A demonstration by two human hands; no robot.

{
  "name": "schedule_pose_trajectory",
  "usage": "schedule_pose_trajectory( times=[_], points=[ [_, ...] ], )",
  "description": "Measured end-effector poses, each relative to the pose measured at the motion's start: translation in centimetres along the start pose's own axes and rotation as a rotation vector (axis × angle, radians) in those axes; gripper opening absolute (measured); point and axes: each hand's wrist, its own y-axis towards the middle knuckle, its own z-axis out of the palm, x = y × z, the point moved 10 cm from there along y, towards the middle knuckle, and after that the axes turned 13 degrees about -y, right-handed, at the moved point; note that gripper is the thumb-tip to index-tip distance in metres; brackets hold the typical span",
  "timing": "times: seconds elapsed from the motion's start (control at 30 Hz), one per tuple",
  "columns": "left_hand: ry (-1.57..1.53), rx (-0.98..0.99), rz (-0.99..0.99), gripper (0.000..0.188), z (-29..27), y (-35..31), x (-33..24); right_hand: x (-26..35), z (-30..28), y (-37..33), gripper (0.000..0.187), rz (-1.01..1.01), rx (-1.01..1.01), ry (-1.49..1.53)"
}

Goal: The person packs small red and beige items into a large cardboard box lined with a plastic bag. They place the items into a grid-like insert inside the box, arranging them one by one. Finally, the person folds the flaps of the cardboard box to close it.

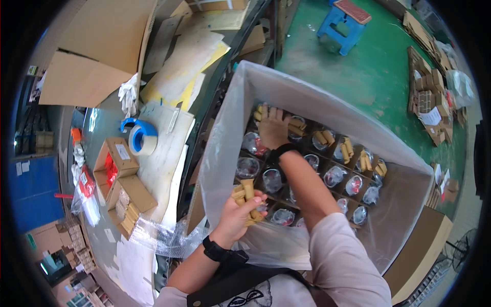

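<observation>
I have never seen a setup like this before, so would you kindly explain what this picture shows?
There is no robot here: these are a person's own bare hands, seen from above by a wide fisheye camera worn on the head, which bends straight edges. The left hand holds several tan tube-like pieces. The right hand reaches, fingers spread, into a large plastic-lined box with compartments. Many hold clear-wrapped items, some topped with similar tan pieces. On the table to the left sit a blue tape dispenser and a small carton with red contents.
</observation>
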Motion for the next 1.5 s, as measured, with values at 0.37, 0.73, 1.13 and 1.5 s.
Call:
schedule_pose_trajectory(
  times=[0.37, 0.73, 1.13, 1.5],
  points=[
    [-0.041, 0.206, 0.046, 0.086, -0.2, -1.7, 1.4, 4.4, -10.6, -15.7, 0.039, 0.363, 1.24, 1.663],
    [-0.269, -0.065, 0.149, 0.027, -4.6, -2.0, -0.1, 3.9, -8.0, -7.2, 0.043, -0.037, 0.266, 0.499],
    [0.691, 0.02, 0.422, 0.047, 0.6, -1.5, 1.2, -0.6, -11.9, -12.7, 0.041, -0.18, 0.711, 0.721],
    [0.581, 0.276, 0.101, 0.028, -10.0, -19.6, -11.5, -1.2, -12.9, -8.5, 0.025, 0.023, 0.266, 0.666]
  ],
)
